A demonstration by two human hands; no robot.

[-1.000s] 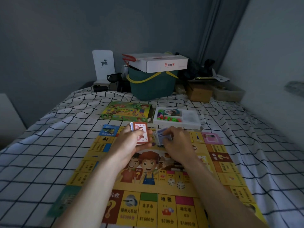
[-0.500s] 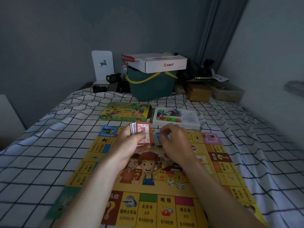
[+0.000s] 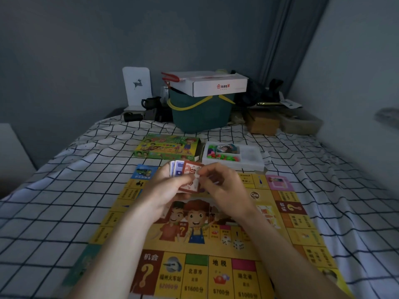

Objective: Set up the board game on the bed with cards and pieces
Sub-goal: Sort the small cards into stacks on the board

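Left hand (image 3: 166, 188) at frame centre grips a fan of cards (image 3: 183, 174), red one in front; right hand (image 3: 222, 184) just right pinches that red card's edge. Both over the yellow board (image 3: 302, 231) on the bed (image 3: 54, 212); two dice (image 3: 232, 242) lower centre-right.

The room was dim, lit by a cool bluish light. A plain grey wall (image 3: 108, 39) stood behind the bed (image 3: 43, 190), which was covered with a white sheet checked in dark lines. A grey curtain (image 3: 287, 50) hung in the far right corner, beside a paler wall (image 3: 356, 72) along the right side. At the head of the bed sat a teal basket (image 3: 200, 115) with a white cardboard box (image 3: 216, 85) on top, a white stand bearing a deer figure (image 3: 137, 87), and a brown box (image 3: 262, 124).
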